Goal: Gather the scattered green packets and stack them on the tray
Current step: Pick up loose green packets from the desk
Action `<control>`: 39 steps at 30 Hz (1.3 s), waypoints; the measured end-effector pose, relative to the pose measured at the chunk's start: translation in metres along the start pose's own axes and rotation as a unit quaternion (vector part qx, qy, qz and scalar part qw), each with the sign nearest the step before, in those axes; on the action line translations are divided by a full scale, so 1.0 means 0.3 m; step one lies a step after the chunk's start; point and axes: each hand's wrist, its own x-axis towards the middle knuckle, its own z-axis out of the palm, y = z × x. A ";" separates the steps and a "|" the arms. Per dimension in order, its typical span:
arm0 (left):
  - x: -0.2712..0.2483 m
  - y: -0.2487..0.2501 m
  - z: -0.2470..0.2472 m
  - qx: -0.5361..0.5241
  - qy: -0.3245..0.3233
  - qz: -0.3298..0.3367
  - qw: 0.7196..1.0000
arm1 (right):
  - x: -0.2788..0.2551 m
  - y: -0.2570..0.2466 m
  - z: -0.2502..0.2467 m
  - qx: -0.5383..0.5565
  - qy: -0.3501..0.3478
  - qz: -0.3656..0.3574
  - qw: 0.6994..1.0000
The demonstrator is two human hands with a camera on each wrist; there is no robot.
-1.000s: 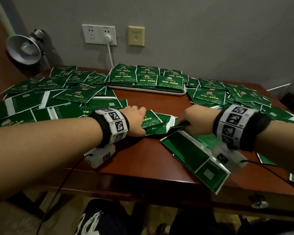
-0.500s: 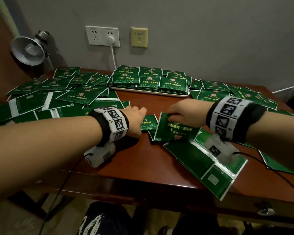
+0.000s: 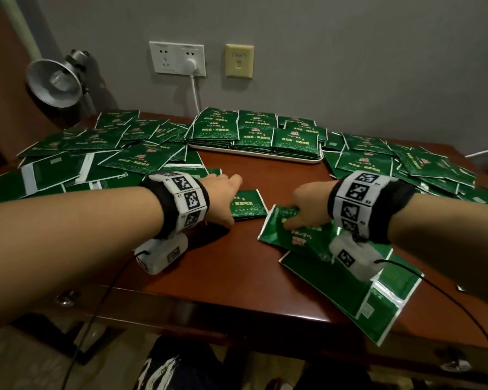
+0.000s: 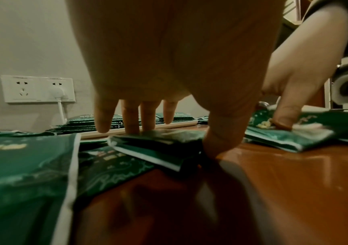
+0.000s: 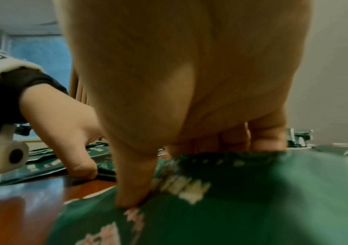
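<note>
**Squaring two small bundles before the carry to the tray**

Head view: the left hand (image 3: 221,197) rests on a short stack of green packets (image 3: 247,205) mid-table; the right hand (image 3: 307,209) grasps another packet (image 3: 293,237) lying over larger pouches. The white tray (image 3: 254,153), already loaded, sits well apart by the wall.

Left wrist view: fingers (image 4: 131,119) press straight down on the stack while the thumb (image 4: 221,140) curls against its near edge (a pinch, I judge). Best to tap the edges flush before lifting.

Right wrist view: the thumb (image 5: 133,187) bears on top, the fingers (image 5: 267,137) curl over the packet's far edge. Lifting it clear of the slippery foil beneath, rather than dragging, should keep things neat.
</note>
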 end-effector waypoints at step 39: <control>0.211 -0.008 -0.123 -0.076 0.029 0.102 0.991 | 0.134 0.230 -0.020 0.047 0.168 -0.077 0.982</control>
